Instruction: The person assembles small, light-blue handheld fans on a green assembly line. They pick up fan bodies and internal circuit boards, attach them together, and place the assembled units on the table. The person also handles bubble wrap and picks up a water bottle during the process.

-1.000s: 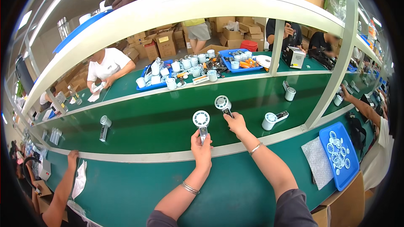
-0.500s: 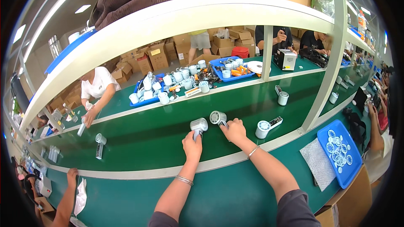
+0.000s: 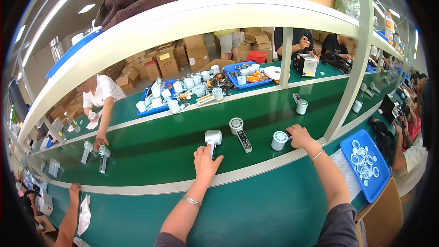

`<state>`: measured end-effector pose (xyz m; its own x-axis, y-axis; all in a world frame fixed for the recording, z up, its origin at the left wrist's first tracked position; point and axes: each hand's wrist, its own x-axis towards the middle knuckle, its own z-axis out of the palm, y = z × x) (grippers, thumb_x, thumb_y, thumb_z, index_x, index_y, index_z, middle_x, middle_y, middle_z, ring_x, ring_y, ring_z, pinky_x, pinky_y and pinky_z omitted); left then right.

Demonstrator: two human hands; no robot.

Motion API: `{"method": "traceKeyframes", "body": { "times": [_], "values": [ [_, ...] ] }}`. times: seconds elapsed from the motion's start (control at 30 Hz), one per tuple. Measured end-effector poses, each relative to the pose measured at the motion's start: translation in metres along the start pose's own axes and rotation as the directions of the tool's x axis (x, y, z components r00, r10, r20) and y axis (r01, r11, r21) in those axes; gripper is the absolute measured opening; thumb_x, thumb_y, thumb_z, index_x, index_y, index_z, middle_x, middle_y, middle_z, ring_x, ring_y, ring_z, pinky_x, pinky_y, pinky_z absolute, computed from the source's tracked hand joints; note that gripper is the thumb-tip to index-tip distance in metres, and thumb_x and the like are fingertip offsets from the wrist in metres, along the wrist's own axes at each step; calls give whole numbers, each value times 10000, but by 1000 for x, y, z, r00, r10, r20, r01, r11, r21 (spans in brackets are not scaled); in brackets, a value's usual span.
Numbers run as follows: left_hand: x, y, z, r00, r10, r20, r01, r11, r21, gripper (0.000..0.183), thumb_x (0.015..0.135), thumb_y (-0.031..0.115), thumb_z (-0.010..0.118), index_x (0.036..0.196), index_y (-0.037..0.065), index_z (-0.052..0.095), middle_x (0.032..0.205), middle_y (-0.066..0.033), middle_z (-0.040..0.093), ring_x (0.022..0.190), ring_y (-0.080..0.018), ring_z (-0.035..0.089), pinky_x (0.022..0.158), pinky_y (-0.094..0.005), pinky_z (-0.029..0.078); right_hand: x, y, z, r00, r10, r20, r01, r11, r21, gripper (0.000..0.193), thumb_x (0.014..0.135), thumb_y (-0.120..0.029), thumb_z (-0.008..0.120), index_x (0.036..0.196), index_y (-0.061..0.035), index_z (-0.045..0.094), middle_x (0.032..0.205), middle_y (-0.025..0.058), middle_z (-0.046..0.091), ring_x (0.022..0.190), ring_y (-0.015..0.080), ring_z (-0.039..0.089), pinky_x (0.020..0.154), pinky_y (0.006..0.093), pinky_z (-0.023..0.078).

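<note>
The left hand lies flat, grip loose, over the handle of a white handheld fan at 12 o'clock from it. The right hand closes on another fan at its 9 o'clock. A third fan lies between. Likely placing units; next comes releasing. Green counter, busy workshop.

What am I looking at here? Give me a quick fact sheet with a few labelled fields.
Setting: long green conveyor belt with people working along it
Left hand: resting on the handle of a white handheld device lying on the belt
Right hand: gripping the handle of a second white device
Between the hands: third device, untouched
Right side: blue tray of white ring-shaped parts
Far side: blue trays with more parts, cardboard boxes behind
</note>
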<state>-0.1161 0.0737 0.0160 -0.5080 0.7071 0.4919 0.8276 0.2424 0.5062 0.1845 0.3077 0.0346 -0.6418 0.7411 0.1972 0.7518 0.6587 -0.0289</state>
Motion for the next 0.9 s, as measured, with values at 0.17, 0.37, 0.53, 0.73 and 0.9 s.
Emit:
{"method": "traceKeyframes", "body": {
  "times": [0.17, 0.37, 0.53, 0.73, 0.9],
  "values": [
    [10, -37, 7, 997, -42, -63, 30, 984, -175, 345, 771, 184, 636, 1061, 6, 581, 853, -178, 611, 757, -311, 597, 684, -375, 474, -4, -7, -8, 998, -14, 55, 26, 977, -212, 319, 640, -122, 627, 954, -67, 619, 947, 110, 598, 986, 268, 539, 768, 389, 451],
    [11, -65, -16, 958, -287, -21, 267, 915, -301, 244, 820, 193, 561, 913, -23, 628, 706, -153, 608, 641, -316, 575, 614, -389, 454, -14, -9, -44, 972, -39, 230, 30, 999, 41, 312, 645, -310, 678, 791, -36, 648, 728, 144, 624, 719, 309, 604, 658, 394, 479],
    [7, -41, -21, 961, 90, -262, -42, 983, 181, 263, 800, 179, 590, 990, -1, 614, 890, -160, 583, 818, -322, 540, 741, -397, 438, -30, -42, -47, 997, 59, 49, -71, 955, 289, 329, 681, -352, 654, 749, -32, 630, 702, 162, 616, 682, 328, 604, 625, 406, 480],
    [-26, 59, -33, 975, 202, 93, -153, 912, -380, 361, 817, 214, 614, 1113, 17, 551, 1053, -162, 535, 939, -282, 524, 802, -359, 436, -37, -129, -73, 962, 73, -263, 113, 769, 630, 325, 704, -325, 670, 690, -12, 585, 651, 162, 582, 624, 344, 581, 577, 402, 468],
    [-62, 114, -24, 880, -131, 457, 473, 142, -870, 325, 923, 273, 489, 1107, 5, 487, 998, -71, 551, 900, -133, 529, 747, -276, 459, -62, -182, -71, 800, -363, -478, 581, 668, 465, 189, 676, -189, 653, 751, -30, 584, 703, 123, 583, 677, 303, 575, 584, 409, 482]
  ]
}}
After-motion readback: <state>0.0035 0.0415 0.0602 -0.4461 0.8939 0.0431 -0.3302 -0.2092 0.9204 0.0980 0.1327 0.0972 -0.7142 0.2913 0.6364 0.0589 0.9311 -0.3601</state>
